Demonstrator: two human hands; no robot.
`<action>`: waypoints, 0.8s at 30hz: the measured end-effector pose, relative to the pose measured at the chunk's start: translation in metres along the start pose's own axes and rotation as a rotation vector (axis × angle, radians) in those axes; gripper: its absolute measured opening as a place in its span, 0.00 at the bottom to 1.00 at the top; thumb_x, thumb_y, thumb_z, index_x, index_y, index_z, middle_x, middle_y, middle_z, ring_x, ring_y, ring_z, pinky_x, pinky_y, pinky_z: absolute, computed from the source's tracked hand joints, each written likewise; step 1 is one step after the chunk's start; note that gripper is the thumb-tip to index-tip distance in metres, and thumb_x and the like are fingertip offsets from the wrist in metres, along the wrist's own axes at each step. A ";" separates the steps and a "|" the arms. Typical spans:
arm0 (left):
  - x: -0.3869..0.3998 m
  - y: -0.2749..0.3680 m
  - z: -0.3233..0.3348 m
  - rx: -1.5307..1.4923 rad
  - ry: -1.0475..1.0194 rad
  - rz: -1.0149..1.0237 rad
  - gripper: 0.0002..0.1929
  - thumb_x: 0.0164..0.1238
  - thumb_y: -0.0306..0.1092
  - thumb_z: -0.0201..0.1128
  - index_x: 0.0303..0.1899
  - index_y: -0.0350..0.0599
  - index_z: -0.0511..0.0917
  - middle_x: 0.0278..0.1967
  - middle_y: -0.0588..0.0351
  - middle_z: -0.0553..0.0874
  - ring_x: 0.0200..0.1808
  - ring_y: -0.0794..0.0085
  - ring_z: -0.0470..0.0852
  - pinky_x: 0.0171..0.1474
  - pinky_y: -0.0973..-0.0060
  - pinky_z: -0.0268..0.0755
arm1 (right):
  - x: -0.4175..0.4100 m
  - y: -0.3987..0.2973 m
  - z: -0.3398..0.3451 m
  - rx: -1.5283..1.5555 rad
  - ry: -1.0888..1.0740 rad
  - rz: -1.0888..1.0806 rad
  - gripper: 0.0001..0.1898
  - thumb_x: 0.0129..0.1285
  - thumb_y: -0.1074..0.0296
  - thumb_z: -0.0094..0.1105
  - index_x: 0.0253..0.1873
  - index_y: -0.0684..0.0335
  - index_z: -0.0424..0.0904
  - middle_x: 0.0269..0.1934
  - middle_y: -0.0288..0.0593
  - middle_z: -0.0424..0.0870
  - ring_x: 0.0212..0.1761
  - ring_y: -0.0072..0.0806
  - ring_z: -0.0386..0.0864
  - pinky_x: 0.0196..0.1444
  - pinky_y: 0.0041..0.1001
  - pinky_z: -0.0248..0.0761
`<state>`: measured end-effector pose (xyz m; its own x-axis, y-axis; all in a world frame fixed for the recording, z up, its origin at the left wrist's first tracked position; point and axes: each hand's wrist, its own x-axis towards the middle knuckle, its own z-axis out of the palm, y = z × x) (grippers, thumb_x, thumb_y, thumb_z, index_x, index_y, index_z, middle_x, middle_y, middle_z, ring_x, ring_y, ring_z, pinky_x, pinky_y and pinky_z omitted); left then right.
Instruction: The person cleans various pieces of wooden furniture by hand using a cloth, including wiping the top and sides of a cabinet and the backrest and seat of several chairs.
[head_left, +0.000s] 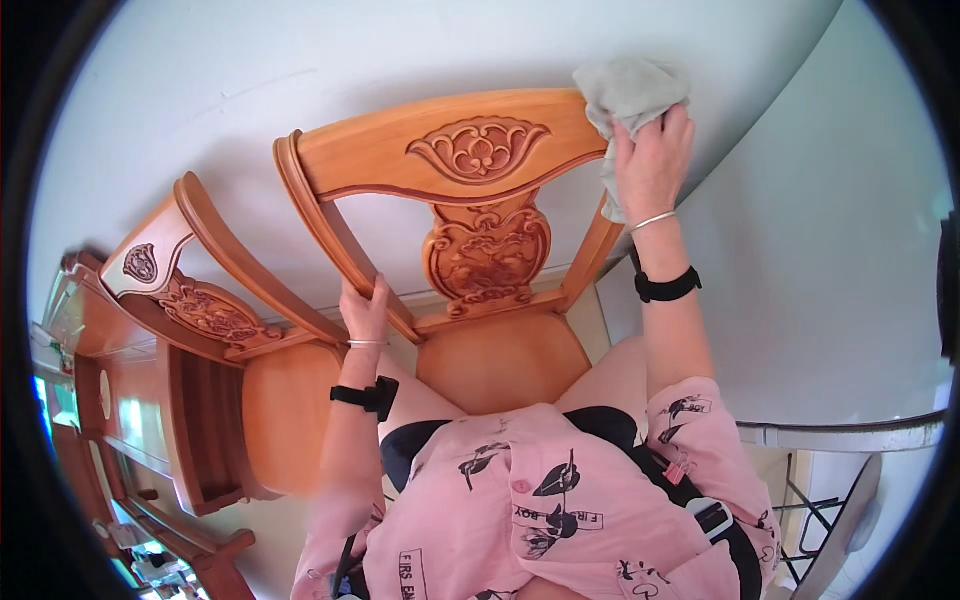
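Directly before me stands a carved wooden chair (360, 161), its curved top rail and ornate back splat (487, 251) facing me. My right hand (654, 161) grips a grey cloth (634, 86), which is draped over the top rail's right end and hangs down beside the post. My left hand (365, 311) is closed around the chair's left back post, partway down. Below the splat, the smooth wooden seat (502, 364) lies between my legs. The right end of the rail is hidden under the cloth.
A second carved chair (259, 274) stands close on the left, beside a wooden cabinet (139, 397). Behind the chairs rises a white wall (247, 67). A large glossy pale surface (825, 300) fills the right side, with a folding stool (832, 525) below it.
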<state>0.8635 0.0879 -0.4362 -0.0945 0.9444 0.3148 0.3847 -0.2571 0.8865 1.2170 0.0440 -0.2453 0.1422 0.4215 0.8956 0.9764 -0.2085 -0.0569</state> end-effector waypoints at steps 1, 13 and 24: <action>-0.001 0.002 0.000 0.000 -0.003 -0.002 0.15 0.60 0.33 0.65 0.46 0.36 0.75 0.33 0.47 0.84 0.34 0.61 0.83 0.41 0.68 0.75 | -0.001 -0.003 0.002 0.013 0.035 -0.054 0.17 0.49 0.69 0.67 0.44 0.68 0.76 0.46 0.51 0.72 0.42 0.45 0.70 0.42 0.42 0.66; 0.003 -0.009 -0.003 0.071 -0.002 0.105 0.14 0.60 0.33 0.65 0.43 0.36 0.75 0.32 0.46 0.83 0.33 0.59 0.84 0.40 0.67 0.75 | -0.029 -0.079 0.008 0.315 -0.054 -0.334 0.16 0.57 0.69 0.56 0.51 0.56 0.81 0.51 0.38 0.73 0.44 0.34 0.70 0.43 0.34 0.64; 0.001 -0.006 0.001 0.039 -0.018 -0.019 0.14 0.60 0.34 0.65 0.43 0.37 0.75 0.31 0.47 0.84 0.33 0.60 0.84 0.40 0.69 0.75 | -0.035 -0.131 0.012 0.368 -0.115 -0.450 0.18 0.57 0.67 0.58 0.53 0.56 0.79 0.54 0.39 0.71 0.46 0.36 0.69 0.44 0.34 0.64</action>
<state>0.8623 0.0907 -0.4416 -0.0851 0.9527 0.2918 0.4182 -0.2317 0.8783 1.0865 0.0669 -0.2745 -0.3027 0.4952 0.8144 0.9341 0.3240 0.1501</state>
